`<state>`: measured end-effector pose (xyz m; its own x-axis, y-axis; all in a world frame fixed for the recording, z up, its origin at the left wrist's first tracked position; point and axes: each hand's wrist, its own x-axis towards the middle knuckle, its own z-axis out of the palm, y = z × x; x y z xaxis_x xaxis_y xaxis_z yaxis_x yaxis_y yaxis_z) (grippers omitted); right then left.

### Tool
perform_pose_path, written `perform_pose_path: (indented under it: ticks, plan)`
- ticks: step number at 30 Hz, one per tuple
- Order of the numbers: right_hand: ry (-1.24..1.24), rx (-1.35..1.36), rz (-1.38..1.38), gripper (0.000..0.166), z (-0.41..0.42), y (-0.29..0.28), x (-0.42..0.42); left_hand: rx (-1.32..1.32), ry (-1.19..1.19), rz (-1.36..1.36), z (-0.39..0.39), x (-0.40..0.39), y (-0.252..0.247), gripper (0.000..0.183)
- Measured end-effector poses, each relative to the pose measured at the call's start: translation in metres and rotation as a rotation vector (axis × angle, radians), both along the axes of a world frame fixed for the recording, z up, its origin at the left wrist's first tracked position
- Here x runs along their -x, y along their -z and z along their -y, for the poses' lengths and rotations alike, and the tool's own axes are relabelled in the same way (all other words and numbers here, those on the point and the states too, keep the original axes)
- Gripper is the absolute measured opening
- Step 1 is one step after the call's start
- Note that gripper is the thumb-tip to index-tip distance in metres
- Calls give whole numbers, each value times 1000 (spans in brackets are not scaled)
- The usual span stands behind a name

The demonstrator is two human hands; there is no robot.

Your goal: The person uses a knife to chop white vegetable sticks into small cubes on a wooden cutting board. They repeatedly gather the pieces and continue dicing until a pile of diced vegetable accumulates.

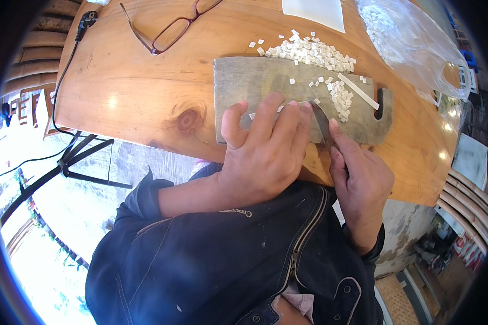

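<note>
A grey wooden cutting board [244, 81] with a hooked end lies at the near table edge. My left hand [264, 150] presses its fingertips on a thin white strip [253, 116] on the board; the fingers cover much of the strip. My right hand [360, 174] grips a knife, its dark blade [320, 122] tip at the strip's right end, beside the left fingertips. Small white square pieces [341, 99] lie right of the blade. Another white strip [360, 91] rests slanted near the hook. A larger heap of white squares [313, 50] spreads along the board's far edge.
Eyeglasses [173, 36] lie at the far left of the wooden table [146, 89]. A black plug and cord [81, 30] run down the left edge. A white sheet [315, 14] and a clear plastic bag of white pieces [402, 44] are at the far right.
</note>
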<state>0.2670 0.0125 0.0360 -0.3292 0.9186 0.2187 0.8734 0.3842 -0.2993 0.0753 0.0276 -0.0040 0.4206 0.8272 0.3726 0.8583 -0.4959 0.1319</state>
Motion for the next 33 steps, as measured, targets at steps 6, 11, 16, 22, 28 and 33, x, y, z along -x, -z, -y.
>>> perform_pose_path:
  ticks: [6, 11, 16, 22, 28, 33]
  plan:
    - [-4, 59, 155, 66, -1, -14, 13, -34, -47, 3, 3, -2, 2, 41]
    - [25, 110, 125, 66, 3, -19, 8, -19, -81, 4, 7, -1, 1, 42]
    - [36, 68, -17, 66, 4, -8, 4, -9, -49, 16, 6, 0, 1, 42]
    - [-16, 18, -22, 66, 1, -2, 5, -14, -52, 42, 4, 1, 1, 40]
    - [-21, 65, 151, 63, -1, -15, 18, -30, -56, 46, 5, 1, 2, 40]
    - [15, 114, 53, 63, 1, -15, 11, 3, -73, 82, 7, 1, 2, 41]
